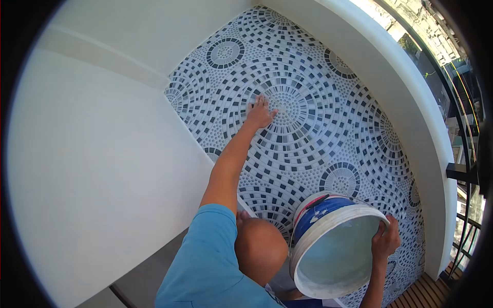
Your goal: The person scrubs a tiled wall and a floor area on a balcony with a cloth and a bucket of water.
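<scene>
My left hand (260, 114) lies on the patterned mosaic floor (287, 149), fingers stretched forward and thumb out to the side, beside the middle of a large circle design. Nothing shows in it. At the lower right, my right hand (386, 238) grips the rim of a large bucket (328, 209). The bucket has a blue, white and red outside and a whitish, smeared rim. Its mouth tilts towards me, and the inside looks pale and greenish. The right thumb is over the rim, with the other fingers around the outside.
A smooth white wall (102, 138) runs along the left. A curved white parapet (411, 97) bounds the floor on the right, with a dark metal railing (459, 172) beyond it. My bent knee (260, 249) is close to the bucket. Wooden slats (423, 292) show at the lower right.
</scene>
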Demonstrator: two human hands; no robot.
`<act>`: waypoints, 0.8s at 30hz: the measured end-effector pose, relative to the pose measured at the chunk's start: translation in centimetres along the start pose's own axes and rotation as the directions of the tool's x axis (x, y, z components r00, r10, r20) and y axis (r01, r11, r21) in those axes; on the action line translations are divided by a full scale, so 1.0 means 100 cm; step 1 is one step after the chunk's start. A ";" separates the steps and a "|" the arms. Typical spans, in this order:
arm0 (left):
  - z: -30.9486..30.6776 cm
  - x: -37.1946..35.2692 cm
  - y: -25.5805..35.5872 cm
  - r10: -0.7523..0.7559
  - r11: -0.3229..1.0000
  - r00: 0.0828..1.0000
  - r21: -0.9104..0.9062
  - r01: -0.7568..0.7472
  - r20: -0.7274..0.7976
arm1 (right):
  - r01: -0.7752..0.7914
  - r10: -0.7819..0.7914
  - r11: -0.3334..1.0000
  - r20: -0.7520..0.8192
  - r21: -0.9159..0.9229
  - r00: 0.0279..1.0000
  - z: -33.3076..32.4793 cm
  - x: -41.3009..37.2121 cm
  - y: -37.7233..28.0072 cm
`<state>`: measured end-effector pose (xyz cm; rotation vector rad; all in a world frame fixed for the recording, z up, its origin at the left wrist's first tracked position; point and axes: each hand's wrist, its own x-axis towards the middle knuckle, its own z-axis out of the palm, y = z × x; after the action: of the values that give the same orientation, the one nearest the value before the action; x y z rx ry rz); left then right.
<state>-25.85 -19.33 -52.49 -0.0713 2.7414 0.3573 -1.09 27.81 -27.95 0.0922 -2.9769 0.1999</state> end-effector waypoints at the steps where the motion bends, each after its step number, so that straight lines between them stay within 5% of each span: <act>1: 0.005 0.017 -0.008 0.045 0.998 0.996 0.036 -0.042 -0.079 | 0.012 -0.012 1.000 -0.001 0.003 1.000 0.003 0.000 0.002; 3: 0.016 0.046 -0.026 0.137 0.987 0.966 0.110 -0.115 -0.220 | -0.019 0.019 1.000 0.044 0.010 0.999 0.003 0.000 0.002; 11: -0.038 0.131 -0.088 -0.156 0.972 0.934 0.117 0.203 -0.323 | 0.021 -0.020 1.000 0.102 -0.001 0.995 0.007 -0.001 0.013; 15: -0.028 0.097 -0.083 0.060 0.965 0.968 0.263 0.006 -0.243 | 0.056 -0.057 0.998 0.094 0.021 0.994 0.008 0.000 0.013; 18: -0.049 0.139 -0.086 -0.207 0.965 0.936 0.095 0.243 -0.286 | 0.051 -0.054 0.998 0.077 0.043 0.996 0.011 0.000 0.013; 24: 0.000 0.076 -0.065 0.163 0.977 0.944 0.177 -0.115 -0.286 | 0.028 -0.033 0.997 0.076 0.073 0.997 0.009 0.001 0.013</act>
<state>-32.32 -25.67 -56.84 0.1216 3.0757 0.1757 -1.45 29.01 -28.98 0.1573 -3.0429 0.3061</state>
